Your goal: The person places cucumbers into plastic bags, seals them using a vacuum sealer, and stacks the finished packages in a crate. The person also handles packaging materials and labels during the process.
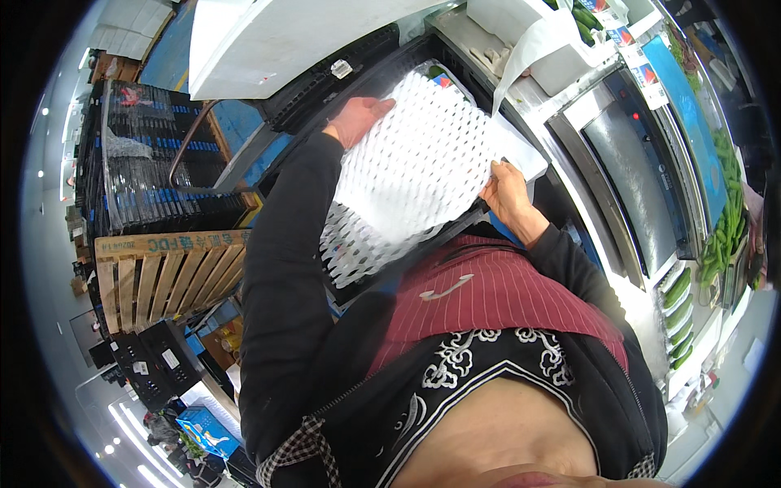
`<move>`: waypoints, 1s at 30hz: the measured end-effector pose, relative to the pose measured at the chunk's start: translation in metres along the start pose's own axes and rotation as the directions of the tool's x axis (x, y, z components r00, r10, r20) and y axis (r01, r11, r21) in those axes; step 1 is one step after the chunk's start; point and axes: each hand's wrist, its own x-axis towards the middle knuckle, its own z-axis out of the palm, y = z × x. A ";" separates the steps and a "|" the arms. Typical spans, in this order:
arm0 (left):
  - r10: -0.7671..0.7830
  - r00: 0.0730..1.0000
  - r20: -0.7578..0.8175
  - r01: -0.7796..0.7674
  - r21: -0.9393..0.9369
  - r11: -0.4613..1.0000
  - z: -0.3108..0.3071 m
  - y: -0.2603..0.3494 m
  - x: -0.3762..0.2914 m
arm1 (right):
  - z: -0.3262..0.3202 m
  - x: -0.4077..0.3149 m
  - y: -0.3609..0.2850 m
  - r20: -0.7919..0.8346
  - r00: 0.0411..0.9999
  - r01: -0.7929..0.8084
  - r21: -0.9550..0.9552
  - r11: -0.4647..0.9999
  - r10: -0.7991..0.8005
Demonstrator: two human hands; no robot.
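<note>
A white foam mesh sheet [415,152] with rows of slits lies over a black plastic crate [421,52] in front of me. At its left edge, my left hand [360,119] holds the sheet with the thumb on top. My right hand [509,192] pinches the opposite edge between thumb and fingers. Past the sheet's far end shows a clear-wrapped pack [442,79] with a coloured label and something green inside. Under the right side, a plain white sheet [518,149] sticks out. Most of the crate's contents are hidden beneath the mesh.
A large white foam box [268,43] stands ahead on the left. To the right is a wrapping machine [628,171], with trays of cucumbers [677,311] beside it. Film-wrapped black crates [152,158] and a wooden pallet [174,274] stand on the left.
</note>
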 end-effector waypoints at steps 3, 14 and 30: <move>0.027 0.999 -0.036 -0.037 -0.324 0.945 0.004 -0.019 -0.021 | 0.008 0.005 0.001 0.017 1.000 0.014 -0.012 1.000 -0.014; 0.140 0.847 -0.514 -0.423 -0.491 0.762 0.013 0.027 -0.120 | 0.043 -0.021 -0.013 0.400 0.740 0.589 -0.774 0.233 -0.540; 0.842 0.460 -0.283 -0.443 0.748 0.494 0.120 0.060 -0.146 | 0.097 -0.053 -0.065 0.358 0.915 0.164 0.092 0.982 -0.187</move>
